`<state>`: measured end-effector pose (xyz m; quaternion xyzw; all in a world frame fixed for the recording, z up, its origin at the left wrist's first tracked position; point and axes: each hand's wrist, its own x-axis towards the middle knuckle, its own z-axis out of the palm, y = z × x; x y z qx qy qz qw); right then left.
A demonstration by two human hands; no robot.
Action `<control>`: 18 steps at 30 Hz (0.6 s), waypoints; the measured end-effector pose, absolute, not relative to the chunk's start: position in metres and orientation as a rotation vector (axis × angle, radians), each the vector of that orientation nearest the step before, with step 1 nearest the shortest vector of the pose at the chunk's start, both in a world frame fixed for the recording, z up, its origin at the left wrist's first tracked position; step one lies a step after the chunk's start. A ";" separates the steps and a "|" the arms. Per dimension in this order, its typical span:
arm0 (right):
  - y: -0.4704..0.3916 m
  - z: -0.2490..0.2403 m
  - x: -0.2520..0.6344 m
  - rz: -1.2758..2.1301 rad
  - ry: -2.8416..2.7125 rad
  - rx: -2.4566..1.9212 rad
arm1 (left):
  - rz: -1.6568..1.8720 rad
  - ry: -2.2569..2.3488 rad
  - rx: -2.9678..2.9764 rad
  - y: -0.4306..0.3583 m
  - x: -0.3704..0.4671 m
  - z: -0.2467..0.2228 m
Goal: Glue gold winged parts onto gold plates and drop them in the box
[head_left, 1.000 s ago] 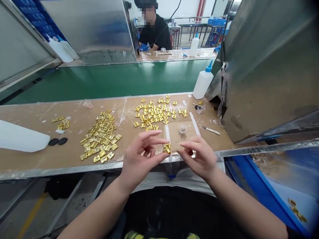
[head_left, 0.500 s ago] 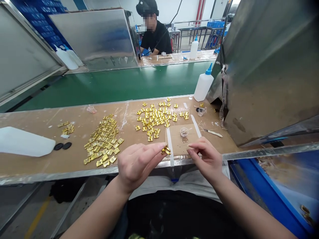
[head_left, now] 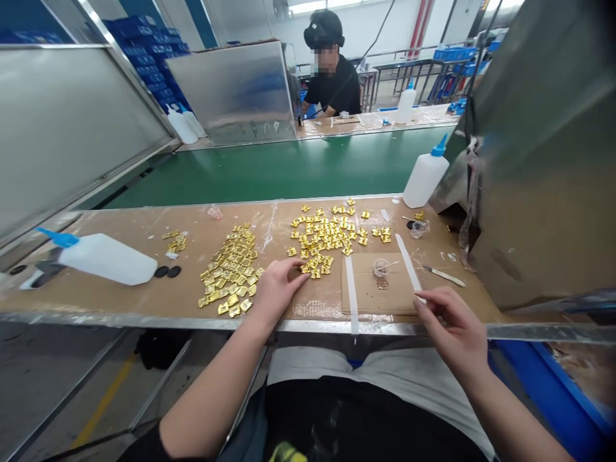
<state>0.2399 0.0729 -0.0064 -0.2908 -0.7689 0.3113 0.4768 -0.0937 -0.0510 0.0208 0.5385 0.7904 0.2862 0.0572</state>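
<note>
The left hand (head_left: 276, 289), no longer raised with the gold clasp, is lying fingers-down between the two gold-piece piles (head_left: 231, 269), clasp unseen (possibly underneath); the right hand (head_left: 455, 330), loosely open, is resting empty on the tabletop (head_left: 144, 301) edge.

Left hand (head_left: 275, 290) reaches forward, fingers curled; right hand (head_left: 452, 327) rests, loosely bent.

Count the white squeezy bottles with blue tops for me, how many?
4: one bottle lying on its side at the bench's left end, one upright at its far right, one across the belt near the other person, one beside the far metal box. More may be hidden.
</note>
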 end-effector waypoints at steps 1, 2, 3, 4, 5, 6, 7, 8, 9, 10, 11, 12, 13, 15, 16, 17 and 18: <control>0.073 -0.007 0.240 0.763 -1.887 -0.722 | 0.851 2.388 1.636 -0.049 -0.096 0.025; 0.074 -0.007 0.241 0.766 -1.896 -0.734 | 0.832 2.384 1.637 -0.048 -0.100 0.029; 0.075 -0.007 0.241 0.764 -1.905 -0.745 | 0.810 2.390 1.634 -0.049 -0.105 0.035; 0.077 -0.007 0.242 0.757 -1.913 -0.758 | 0.784 2.409 1.620 -0.052 -0.111 0.041; 0.080 -0.005 0.243 0.743 -1.923 -0.772 | 0.755 2.444 1.595 -0.056 -0.119 0.047; 0.084 -0.003 0.245 0.726 -1.937 -0.793 | 0.719 2.490 1.556 -0.062 -0.127 0.052; 0.090 0.000 0.246 0.712 -1.956 -0.823 | 0.676 2.541 1.508 -0.067 -0.136 0.056; 0.097 0.003 0.246 0.698 -1.978 -0.861 | 0.627 2.587 1.455 -0.072 -0.144 0.060; 0.105 0.006 0.246 0.683 -2.002 -0.904 | 0.577 2.624 1.402 -0.077 -0.152 0.061; 0.114 0.010 0.245 0.666 -2.034 -0.947 | 0.533 2.649 1.355 -0.080 -0.159 0.062; 0.123 0.014 0.243 0.646 -2.073 -0.986 | 0.498 2.661 1.316 -0.082 -0.165 0.061; 0.131 0.018 0.240 0.625 -2.123 -1.017 | 0.474 2.662 1.281 -0.082 -0.169 0.060; 0.138 0.022 0.236 0.603 -2.182 -1.037 | 0.462 2.650 1.250 -0.082 -0.172 0.058; 0.147 0.030 0.226 0.564 -2.321 -1.060 | 0.463 2.606 1.193 -0.080 -0.176 0.055; 0.149 0.033 0.221 0.547 -2.389 -1.067 | 0.472 2.582 1.169 -0.080 -0.177 0.054; 0.150 0.036 0.215 0.527 -2.449 -1.075 | 0.484 2.566 1.150 -0.079 -0.177 0.053; 0.150 0.038 0.210 0.512 -2.501 -1.086 | 0.499 2.559 1.136 -0.079 -0.177 0.052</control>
